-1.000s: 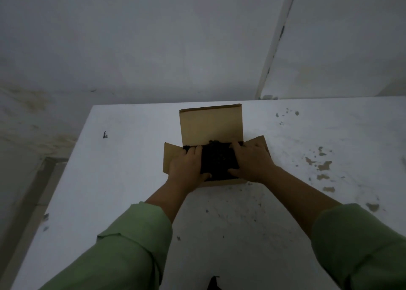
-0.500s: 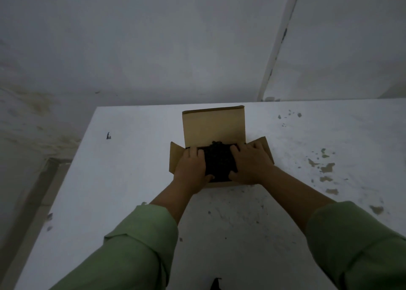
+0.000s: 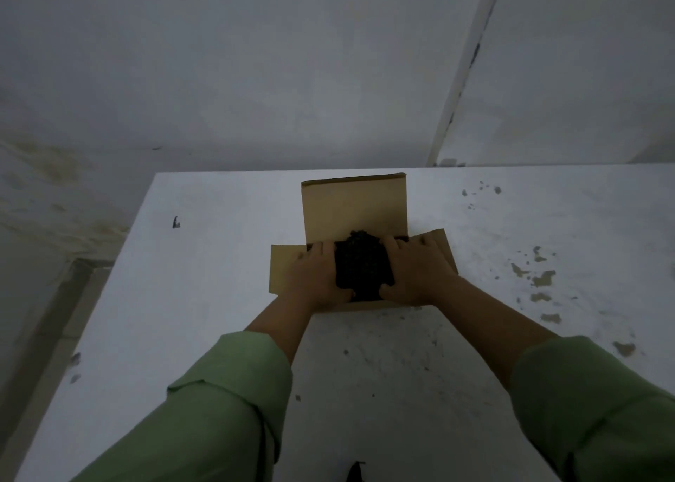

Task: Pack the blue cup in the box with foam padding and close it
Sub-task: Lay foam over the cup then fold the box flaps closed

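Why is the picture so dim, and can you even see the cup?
Head view: light is low and flat, no glare; the black foam in the box reads as a dark blot between left hand and right hand; no cup visible; wide lens bends the table edges.
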